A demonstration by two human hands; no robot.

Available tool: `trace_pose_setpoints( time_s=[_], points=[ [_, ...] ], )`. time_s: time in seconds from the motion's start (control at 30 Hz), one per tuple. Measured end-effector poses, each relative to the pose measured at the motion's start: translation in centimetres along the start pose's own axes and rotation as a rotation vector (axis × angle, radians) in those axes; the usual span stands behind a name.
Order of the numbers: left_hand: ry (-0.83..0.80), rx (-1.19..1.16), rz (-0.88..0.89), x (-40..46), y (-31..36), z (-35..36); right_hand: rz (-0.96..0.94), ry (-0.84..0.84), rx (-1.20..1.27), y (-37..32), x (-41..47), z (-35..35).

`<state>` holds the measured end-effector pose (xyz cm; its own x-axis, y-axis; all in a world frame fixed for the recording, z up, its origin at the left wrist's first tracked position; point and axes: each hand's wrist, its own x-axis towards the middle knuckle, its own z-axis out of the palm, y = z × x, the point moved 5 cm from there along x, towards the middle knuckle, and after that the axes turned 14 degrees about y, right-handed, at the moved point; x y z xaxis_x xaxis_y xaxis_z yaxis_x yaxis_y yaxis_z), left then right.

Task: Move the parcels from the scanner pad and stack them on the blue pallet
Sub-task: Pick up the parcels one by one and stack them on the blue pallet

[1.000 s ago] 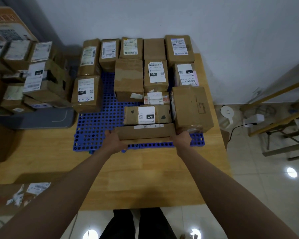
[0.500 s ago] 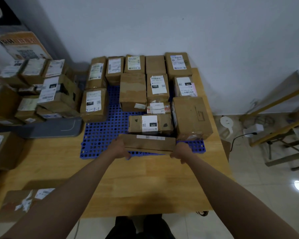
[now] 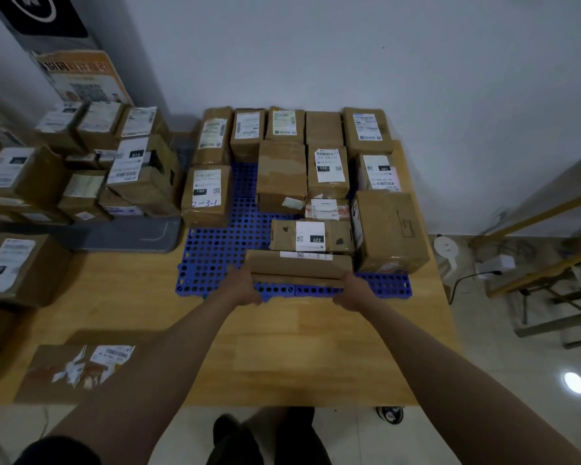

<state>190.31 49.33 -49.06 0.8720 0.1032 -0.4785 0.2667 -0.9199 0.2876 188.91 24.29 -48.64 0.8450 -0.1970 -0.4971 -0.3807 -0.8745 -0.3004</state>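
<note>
A long flat cardboard parcel (image 3: 299, 268) lies at the front edge of the blue pallet (image 3: 215, 260). My left hand (image 3: 244, 286) grips its left end and my right hand (image 3: 351, 292) grips its right end. Right behind it sits a parcel labelled 220 (image 3: 311, 235), and a taller box (image 3: 388, 229) stands to the right. Several more parcels fill the back rows of the pallet. The grey scanner pad (image 3: 128, 234) lies to the left of the pallet, with a heap of labelled parcels (image 3: 138, 172) on its far side.
The wooden table (image 3: 299, 357) carries a flat torn-label box (image 3: 81, 367) at front left and more parcels (image 3: 17, 266) at far left. A white wall is behind the pallet. Right of the table are a power strip (image 3: 493, 263), cables and a wooden frame on the floor.
The long parcel, lifted and tilted half a second ago, has come down onto the pallet's front edge, with both hands still at its ends. My view has tipped upward, showing more wall.
</note>
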Motion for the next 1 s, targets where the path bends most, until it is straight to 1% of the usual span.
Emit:
trace_pose_setpoints(
  time_s=[0.3, 0.37, 0.47, 0.6, 0.7, 0.8, 0.87, 1.0],
  points=[
    [-0.019, -0.084, 0.05, 1.0, 0.8, 0.8, -0.056, -0.012, -0.11, 0.2, 0.6, -0.5],
    [-0.045, -0.06, 0.059, 0.8, 1.2, 0.8, -0.076, -0.023, -0.157, -0.1, 0.6, -0.9],
    [-0.065, 0.027, 0.093, 0.1, 1.5, -0.3, -0.163, -0.021, -0.218, -1.9, -0.1, -1.8],
    [-0.023, 0.127, 0.183, -1.7, 0.0, -3.7, -0.33, -0.008, -0.355, -6.9, -1.8, -2.6],
    [0.015, 0.147, 0.219, -3.1, -3.3, -6.9, -0.418, -0.058, -0.354, -12.3, -3.2, -1.0],
    [0.042, 0.168, 0.204, -4.6, -8.8, -10.1, -0.519, -0.099, -0.357, -18.3, -5.6, 2.2],
    [0.067, 0.174, 0.141, -5.8, -13.7, -11.8, -0.595, -0.111, -0.379, -22.4, -7.6, 4.8],
    [0.079, 0.177, -0.024, -9.3, -24.3, -13.3, -0.694, -0.159, -0.311, -29.3, -12.1, 10.8]
  ],
)
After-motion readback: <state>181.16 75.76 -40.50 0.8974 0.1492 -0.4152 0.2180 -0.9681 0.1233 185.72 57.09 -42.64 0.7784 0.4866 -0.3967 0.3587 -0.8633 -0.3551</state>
